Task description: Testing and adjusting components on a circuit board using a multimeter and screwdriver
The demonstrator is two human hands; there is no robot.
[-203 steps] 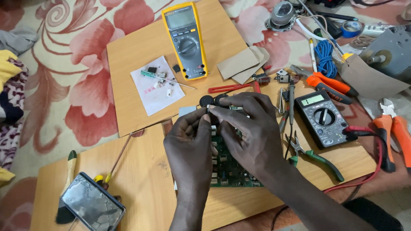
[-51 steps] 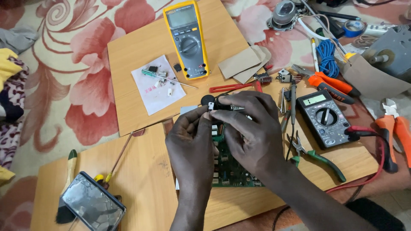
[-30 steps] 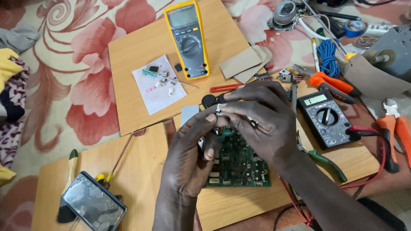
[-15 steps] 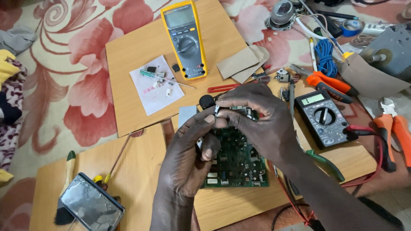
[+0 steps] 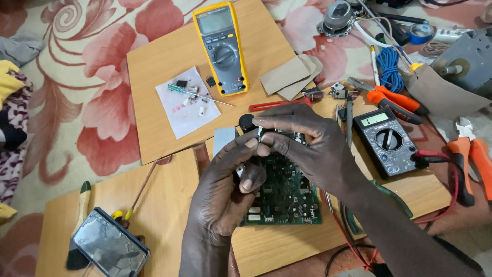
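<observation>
The circuit board (image 5: 287, 192) is dark green with small white and silver parts. The multimeter (image 5: 221, 46) near the far edge of the pale wooden board (image 5: 154, 56) is yellow with a grey face; the second meter (image 5: 385, 141) is black. The pliers (image 5: 394, 100) have orange handles, the cable coil (image 5: 389, 69) is blue, and the paper sheet (image 5: 184, 107) is white. The carpet (image 5: 77, 66) is cream with pink-red flowers.

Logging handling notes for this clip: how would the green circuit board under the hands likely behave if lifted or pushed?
The green circuit board looks flat and rigid, so it probably lifts stiffly without sagging. Lying flat on the wooden board, it would likely slide, not roll or tip. Its many small mounted parts suggest it is fragile and best held by the edges.
</observation>
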